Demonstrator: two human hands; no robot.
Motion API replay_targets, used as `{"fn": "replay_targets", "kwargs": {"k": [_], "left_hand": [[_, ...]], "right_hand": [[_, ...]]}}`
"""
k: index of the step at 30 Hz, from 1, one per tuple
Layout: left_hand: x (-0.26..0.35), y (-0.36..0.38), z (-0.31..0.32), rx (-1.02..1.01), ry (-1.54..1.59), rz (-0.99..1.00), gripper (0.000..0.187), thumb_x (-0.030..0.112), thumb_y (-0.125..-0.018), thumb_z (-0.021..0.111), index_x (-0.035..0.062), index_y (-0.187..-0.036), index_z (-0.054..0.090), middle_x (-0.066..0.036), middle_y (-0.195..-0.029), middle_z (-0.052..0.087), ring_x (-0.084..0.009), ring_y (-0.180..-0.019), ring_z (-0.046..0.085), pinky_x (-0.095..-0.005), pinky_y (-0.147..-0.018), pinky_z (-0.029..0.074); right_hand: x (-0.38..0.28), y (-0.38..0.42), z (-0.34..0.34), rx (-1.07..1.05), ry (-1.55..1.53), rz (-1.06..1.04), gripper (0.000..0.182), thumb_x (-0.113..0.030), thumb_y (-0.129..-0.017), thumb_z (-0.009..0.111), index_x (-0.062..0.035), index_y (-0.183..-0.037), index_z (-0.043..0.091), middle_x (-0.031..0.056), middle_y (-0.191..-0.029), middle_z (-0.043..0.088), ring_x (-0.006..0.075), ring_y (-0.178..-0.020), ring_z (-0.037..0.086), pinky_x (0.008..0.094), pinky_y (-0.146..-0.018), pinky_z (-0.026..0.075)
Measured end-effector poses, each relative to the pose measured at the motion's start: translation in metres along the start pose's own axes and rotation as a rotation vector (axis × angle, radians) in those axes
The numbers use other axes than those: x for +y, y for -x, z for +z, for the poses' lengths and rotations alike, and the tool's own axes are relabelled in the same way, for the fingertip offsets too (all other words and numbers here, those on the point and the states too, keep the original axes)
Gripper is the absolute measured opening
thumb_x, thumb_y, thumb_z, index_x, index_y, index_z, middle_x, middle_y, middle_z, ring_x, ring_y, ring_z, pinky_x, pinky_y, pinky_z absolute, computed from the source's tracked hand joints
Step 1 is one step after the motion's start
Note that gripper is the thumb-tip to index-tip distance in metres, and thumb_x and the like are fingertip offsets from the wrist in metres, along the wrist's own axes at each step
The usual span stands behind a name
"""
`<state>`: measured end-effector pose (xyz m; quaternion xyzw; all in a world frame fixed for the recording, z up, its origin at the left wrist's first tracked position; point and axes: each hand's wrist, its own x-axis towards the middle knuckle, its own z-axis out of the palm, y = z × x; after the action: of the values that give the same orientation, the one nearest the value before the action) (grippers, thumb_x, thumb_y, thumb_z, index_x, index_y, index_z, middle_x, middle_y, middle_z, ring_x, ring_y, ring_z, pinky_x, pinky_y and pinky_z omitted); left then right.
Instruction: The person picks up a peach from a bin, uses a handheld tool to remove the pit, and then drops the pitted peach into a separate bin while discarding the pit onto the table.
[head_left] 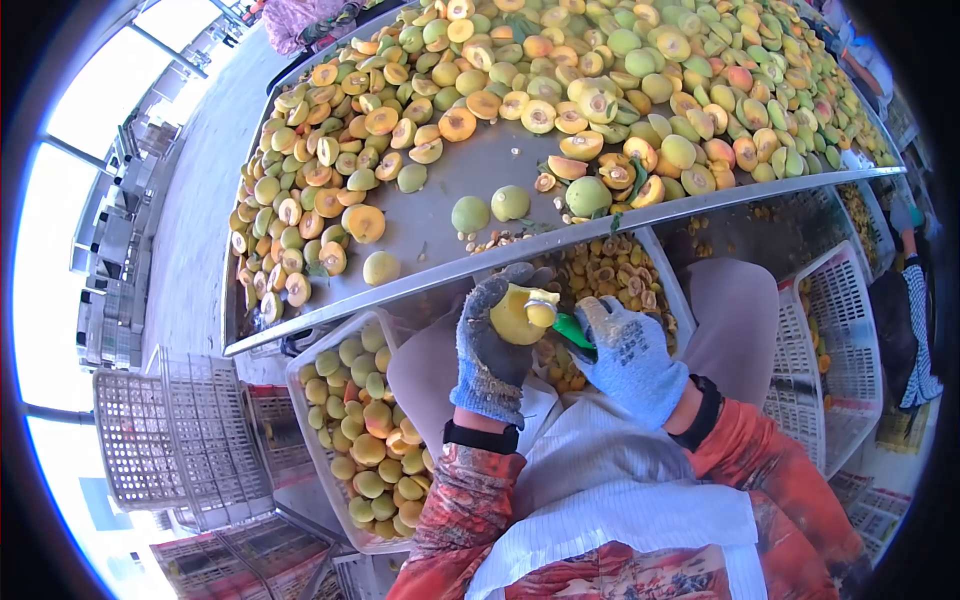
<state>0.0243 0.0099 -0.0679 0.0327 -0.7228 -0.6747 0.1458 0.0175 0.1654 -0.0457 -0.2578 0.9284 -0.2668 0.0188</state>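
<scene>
My left hand (492,345), in a blue and grey knitted glove, is wrapped round a yellow-green fruit (520,314). A curl of peel or flesh sticks out at the fruit's right side. My right hand (628,355), gloved the same way, grips a green-handled tool (573,333) whose tip reaches the fruit. Both hands are over my lap, just below the metal table's edge (560,238). Behind them, a crate (672,290) holds small yellow-brown fruit pieces.
Halved and whole fruits (458,124) are heaped on the metal table. A crate of whole fruits (368,450) stands left of my legs, with stacked empty crates (165,435) further left. White crates (838,345) are at right. Other people are at the edges.
</scene>
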Motion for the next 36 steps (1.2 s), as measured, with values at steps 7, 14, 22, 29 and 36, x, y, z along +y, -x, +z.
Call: {"fn": "replay_targets", "kwargs": {"k": [7, 14, 22, 29, 36], "left_hand": [[0.012, 0.004, 0.001, 0.066, 0.922, -0.332, 0.033, 0.020, -0.081, 0.050, -0.0045, -0.102, 0.057, -0.016, -0.094, 0.062, -0.0289, -0.086, 0.061, -0.0374, -0.075, 0.051], [0.012, 0.001, 0.004, 0.146, 0.894, -0.585, 0.022, 0.013, -0.081, 0.052, -0.0053, -0.091, 0.060, -0.014, -0.087, 0.063, -0.0264, -0.075, 0.062, -0.0339, -0.063, 0.052], [0.011, -0.007, -0.024, 0.170, 0.993, -0.361, 0.022, 0.014, -0.084, 0.050, -0.0022, -0.093, 0.062, -0.010, -0.086, 0.064, -0.0196, -0.076, 0.062, -0.0290, -0.072, 0.050], [-0.026, 0.019, -0.249, 0.572, 0.895, -0.281, 0.043, 0.024, -0.085, 0.049, 0.0000, -0.121, 0.045, -0.014, -0.103, 0.055, -0.0299, -0.091, 0.058, -0.0490, -0.080, 0.051], [-0.173, 0.057, -0.378, 0.853, -0.350, -0.631, 0.055, 0.012, -0.074, 0.061, 0.0054, -0.125, 0.043, -0.015, -0.112, 0.053, -0.0278, -0.103, 0.055, -0.0414, -0.090, 0.045]], "right_hand": [[-0.007, 0.008, 0.005, 0.035, 0.264, -0.282, 0.037, -0.017, -0.071, 0.064, -0.0034, -0.103, 0.051, 0.0125, -0.082, 0.056, 0.0296, -0.066, 0.058, 0.0373, -0.057, 0.045], [-0.017, 0.014, 0.001, -0.210, -0.056, -0.179, 0.036, -0.011, -0.070, 0.065, -0.0017, -0.101, 0.052, 0.0154, -0.084, 0.059, 0.0306, -0.073, 0.060, 0.0396, -0.063, 0.046], [0.007, -0.005, -0.026, -0.599, -1.494, 0.536, 0.034, 0.001, -0.067, 0.068, -0.0007, -0.098, 0.053, 0.0052, -0.079, 0.058, 0.0097, -0.064, 0.056, 0.0220, -0.055, 0.046], [0.114, 0.001, 0.036, -0.226, -0.479, 0.315, 0.022, -0.001, -0.072, 0.062, -0.0025, -0.092, 0.053, 0.0040, -0.076, 0.057, 0.0094, -0.059, 0.053, 0.0229, -0.050, 0.045], [0.072, -0.021, 0.048, -0.384, -0.580, 0.499, 0.025, 0.001, -0.070, 0.061, -0.0017, -0.093, 0.052, 0.0054, -0.078, 0.057, 0.0116, -0.061, 0.055, 0.0246, -0.051, 0.046]]}}
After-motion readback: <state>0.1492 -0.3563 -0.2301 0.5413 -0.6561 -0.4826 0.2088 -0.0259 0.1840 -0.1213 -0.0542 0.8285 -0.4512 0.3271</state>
